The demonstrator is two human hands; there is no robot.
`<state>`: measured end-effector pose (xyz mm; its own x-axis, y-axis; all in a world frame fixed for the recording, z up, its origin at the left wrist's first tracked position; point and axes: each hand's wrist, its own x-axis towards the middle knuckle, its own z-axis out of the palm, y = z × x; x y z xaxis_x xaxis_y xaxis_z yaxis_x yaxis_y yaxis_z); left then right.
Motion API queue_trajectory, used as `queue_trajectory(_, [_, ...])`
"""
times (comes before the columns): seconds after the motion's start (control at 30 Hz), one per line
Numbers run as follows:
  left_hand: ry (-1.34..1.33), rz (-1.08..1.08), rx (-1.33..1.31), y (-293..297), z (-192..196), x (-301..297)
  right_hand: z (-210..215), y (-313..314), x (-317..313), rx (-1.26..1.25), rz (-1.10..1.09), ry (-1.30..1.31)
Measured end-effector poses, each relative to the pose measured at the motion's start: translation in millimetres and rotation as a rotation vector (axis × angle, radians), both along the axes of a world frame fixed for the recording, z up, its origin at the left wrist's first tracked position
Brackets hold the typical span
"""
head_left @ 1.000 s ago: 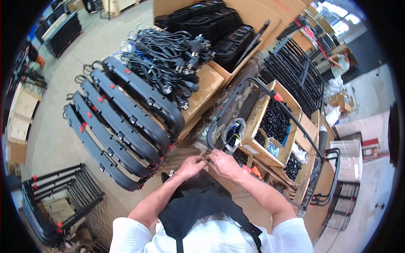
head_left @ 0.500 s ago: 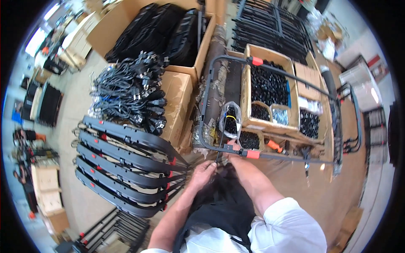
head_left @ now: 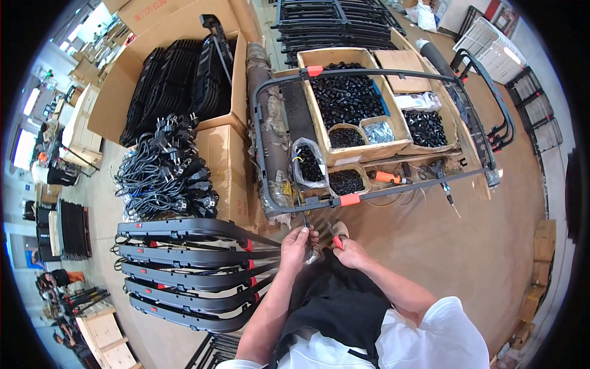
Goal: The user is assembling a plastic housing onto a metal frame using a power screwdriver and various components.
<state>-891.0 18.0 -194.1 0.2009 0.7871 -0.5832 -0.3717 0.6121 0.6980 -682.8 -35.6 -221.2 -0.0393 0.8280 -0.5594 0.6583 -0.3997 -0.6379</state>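
Black, thin strand pinched in my left hand, thumb on top, fingers curled under; can't tell exactly what the strand is. It runs up from my fingertips to the near bar of the dark tubular frame, left of that bar's red clip. Left forearm rises from the lower edge, leaning slightly right, wrist about straight.

Right hand closed around a small red piece, its end poking out at the thumb side toward my left; rest of it hidden in the grip. Right elbow bent and out to the side, forearm slanting up and inward. Hands near each other, apart, just above my black apron, below the frame.

Beyond the near bar: clear bag of black parts, box of small black pieces, orange tool. Curved grey bars stacked left of my left hand.
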Motion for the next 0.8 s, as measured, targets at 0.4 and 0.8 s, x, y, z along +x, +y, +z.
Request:
queue_trajectory(0.4, [0.283, -0.026, 0.006, 6.4, 13.7, 20.6, 78.6, 21.7, -0.4, 0.024, 0.243, -0.003])
queue_trajectory(0.8, [0.789, -0.169, 0.181, 8.1, 12.0, 32.6, 74.6, 27.5, 12.0, 0.356, 0.510, -0.280])
